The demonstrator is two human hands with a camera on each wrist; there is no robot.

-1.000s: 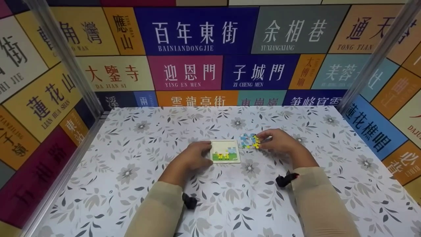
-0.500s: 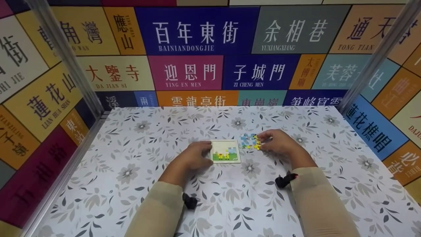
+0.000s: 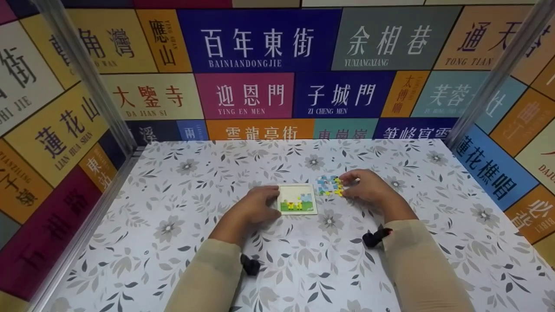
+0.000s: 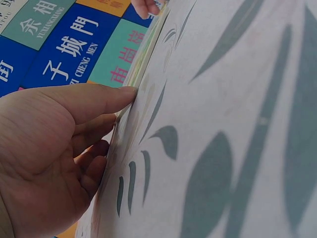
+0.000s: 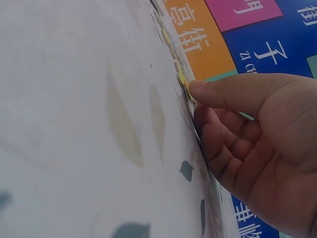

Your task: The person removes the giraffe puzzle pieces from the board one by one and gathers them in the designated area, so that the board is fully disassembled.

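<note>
on the floral table (image 3: 208,169) lie a tray (image 3: 293,192), touching the left fingers (image 3: 268,190), and puzzle pieces (image 3: 329,186), the nearest touching the right fingers (image 3: 351,175).

Two long beige sleeves, the left sleeve (image 3: 204,277) and the right sleeve (image 3: 427,264), cover the forearms up to the wrists. A small, blocky black device (image 3: 250,264) sits beside the left cuff; its black counterpart (image 3: 375,238) at the right cuff shows a touch of red. Each hand is bare.
</note>
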